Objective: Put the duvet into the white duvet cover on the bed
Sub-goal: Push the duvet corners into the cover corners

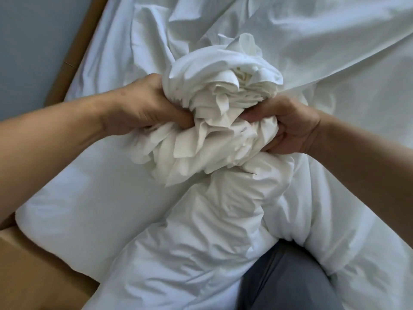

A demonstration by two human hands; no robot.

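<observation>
My left hand [143, 106] and right hand [288, 128] each clench a fistful of the gathered duvet cover [223, 121], bunched over the end of the duvet [201, 231], which lies puffy on the bed [335, 52]. Both look light, soft and slack, so I judge the gathered rim the best hold. I cannot tell how much duvet is inside.

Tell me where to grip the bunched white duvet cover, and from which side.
Grip its gathered folds at both flanks, from left and right, as the left hand and right hand do: the bunched white duvet cover rings the puffy white duvet, offering thick ridges.
</observation>
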